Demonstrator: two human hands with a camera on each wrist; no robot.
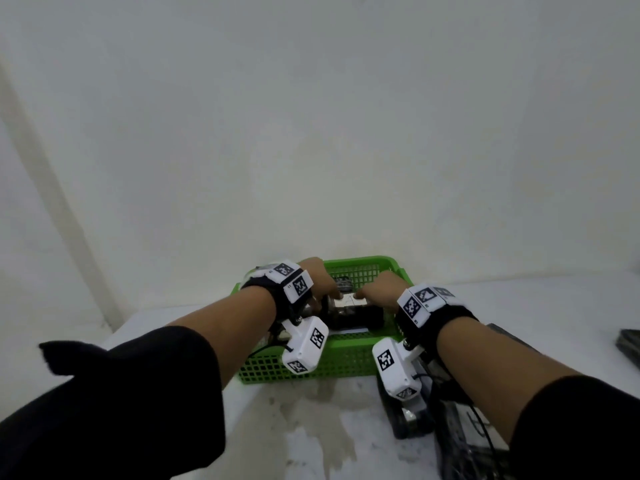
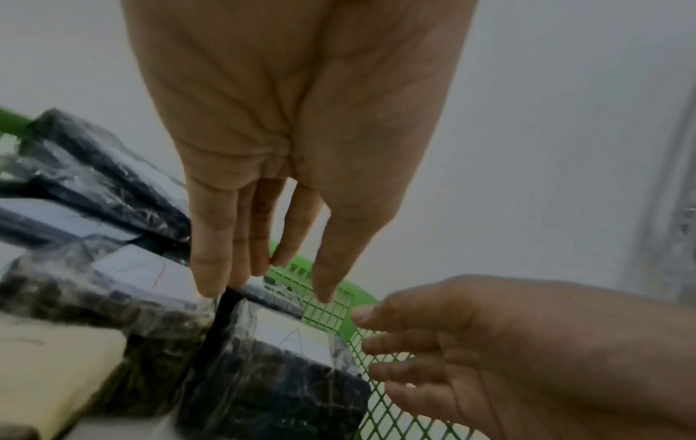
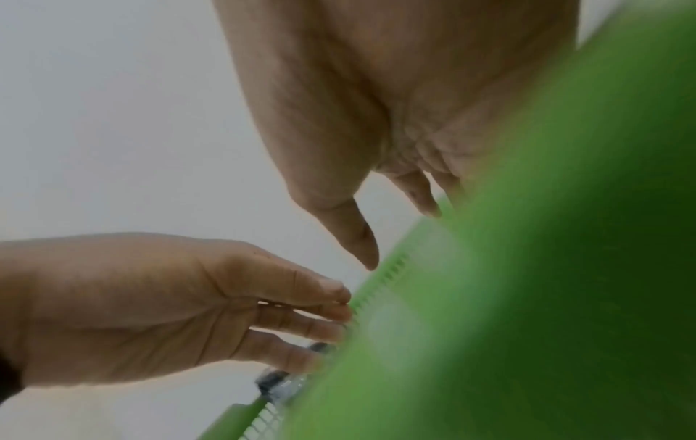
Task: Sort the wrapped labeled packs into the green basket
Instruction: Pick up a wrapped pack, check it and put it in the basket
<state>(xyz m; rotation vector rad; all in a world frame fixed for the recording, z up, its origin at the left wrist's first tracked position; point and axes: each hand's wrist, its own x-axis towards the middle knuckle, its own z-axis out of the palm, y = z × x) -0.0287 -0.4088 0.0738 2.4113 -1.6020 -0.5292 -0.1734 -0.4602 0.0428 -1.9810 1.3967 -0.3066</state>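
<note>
The green basket (image 1: 349, 362) stands on the white table against the wall and holds several dark wrapped packs (image 1: 355, 315) with white labels. My left hand (image 1: 337, 293) reaches in from the left with straight fingers, and its fingertips (image 2: 209, 290) touch the top of the packs. One pack (image 2: 271, 369) bears a label marked "A" (image 2: 292, 341) and lies by the basket's mesh wall (image 2: 335, 312). My right hand (image 1: 361, 294) is in the basket from the right, fingers loosely straight (image 2: 406, 345), holding nothing. The basket's rim (image 3: 546, 282) blurs across the right wrist view under my right hand (image 3: 399, 235).
More dark wrapped packs (image 1: 410, 426) lie on the table (image 1: 311, 431) under my right forearm, with another dark one (image 1: 628, 342) at the far right edge. A white wall stands just behind the basket. A cream flat surface (image 2: 56, 372) shows low in the left wrist view.
</note>
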